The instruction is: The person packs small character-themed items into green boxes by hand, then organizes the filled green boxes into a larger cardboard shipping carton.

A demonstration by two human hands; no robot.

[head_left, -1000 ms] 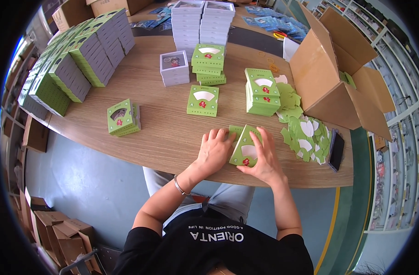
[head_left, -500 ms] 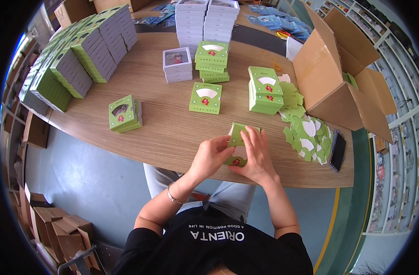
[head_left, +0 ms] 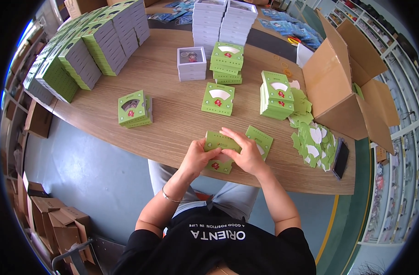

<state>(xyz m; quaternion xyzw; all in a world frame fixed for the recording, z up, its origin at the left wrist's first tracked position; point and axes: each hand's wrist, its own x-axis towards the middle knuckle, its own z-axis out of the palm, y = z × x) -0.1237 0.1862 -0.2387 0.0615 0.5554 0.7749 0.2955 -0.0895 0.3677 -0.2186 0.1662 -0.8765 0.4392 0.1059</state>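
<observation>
Near the front edge of the table, my left hand (head_left: pixel 198 158) and my right hand (head_left: pixel 247 155) both grip a green printed card sleeve (head_left: pixel 216 138). Both thumbs meet over its middle, around the fan-shaped window, and cover part of it. A second flat green sleeve (head_left: pixel 260 135) lies on the table beside my right hand, partly hidden by it. Farther off, a single green sleeve (head_left: pixel 217 99) lies in front of a short stack of green sleeves (head_left: pixel 227 57). To the left sit green-sleeved boxes (head_left: pixel 133 109) with a dark picture showing through the window.
White boxes (head_left: pixel 191 64) stand at the back, beside taller white stacks (head_left: pixel 210 27). Rows of sleeved boxes (head_left: pixel 104 43) fill the far left. On the right are a sleeve pile (head_left: pixel 277 96), green and white cut-outs (head_left: pixel 314 142), a phone (head_left: pixel 341 158) and an open carton (head_left: pixel 331 78).
Both hands have shifted a little left and now hold a sleeve between their thumbs and fingers. Another sleeve now shows flat on the table to their right. The view has shifted slightly.
</observation>
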